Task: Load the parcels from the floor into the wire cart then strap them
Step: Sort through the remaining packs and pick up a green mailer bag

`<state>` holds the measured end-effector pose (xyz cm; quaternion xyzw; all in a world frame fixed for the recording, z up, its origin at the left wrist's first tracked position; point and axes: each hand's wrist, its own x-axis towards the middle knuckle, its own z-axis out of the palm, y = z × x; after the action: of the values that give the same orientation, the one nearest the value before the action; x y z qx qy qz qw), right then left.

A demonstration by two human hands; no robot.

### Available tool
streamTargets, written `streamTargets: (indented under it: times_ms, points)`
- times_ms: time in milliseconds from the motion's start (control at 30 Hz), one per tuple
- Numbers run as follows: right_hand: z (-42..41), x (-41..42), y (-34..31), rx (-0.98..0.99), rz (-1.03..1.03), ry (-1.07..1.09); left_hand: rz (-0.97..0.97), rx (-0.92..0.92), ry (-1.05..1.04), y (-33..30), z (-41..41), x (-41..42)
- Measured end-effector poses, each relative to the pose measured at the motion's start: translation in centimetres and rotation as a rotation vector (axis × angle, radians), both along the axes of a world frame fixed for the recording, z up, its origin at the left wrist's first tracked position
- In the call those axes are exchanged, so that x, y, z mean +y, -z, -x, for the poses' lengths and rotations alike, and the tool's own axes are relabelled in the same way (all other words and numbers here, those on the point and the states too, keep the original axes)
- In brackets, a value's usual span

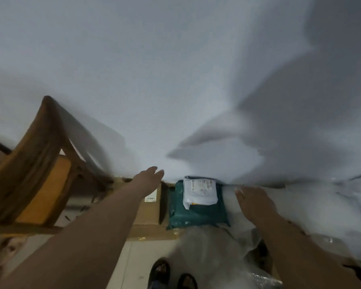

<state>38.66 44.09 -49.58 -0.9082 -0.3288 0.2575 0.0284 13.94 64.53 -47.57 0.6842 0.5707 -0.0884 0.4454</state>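
Floor stock: flat brown cardboard box [148, 213]; crinkled teal poly mailer [196, 213], white label; clear bubble wrap [213, 247]. Left hand [149, 177] and right hand [254, 202] spread, empty.

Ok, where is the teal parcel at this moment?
In the head view the teal parcel lies low and centre against the wall, between the cardboard box on its left and the right hand, with a white mailer on top.

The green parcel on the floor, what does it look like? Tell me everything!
The green parcel is a soft, dark teal plastic mailer bag, wrinkled and puffy. It lies flat by the wall, and a smaller white parcel with a printed label rests on top. A cardboard box sits to its left and clear plastic wrap in front. Neither hand touches it.
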Motion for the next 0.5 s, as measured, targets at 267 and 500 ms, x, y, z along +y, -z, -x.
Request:
streamTargets:
  times_ms: [267,500]
  points:
    - [-1.8,2.9,20.1,0.189,0.103,0.029,0.212,0.02,-0.06,22.3,-4.8,0.0]
    - [-3.7,5.9,38.4,0.404,0.008,0.263,0.454,-0.032,-0.349,41.2,-8.5,0.1]
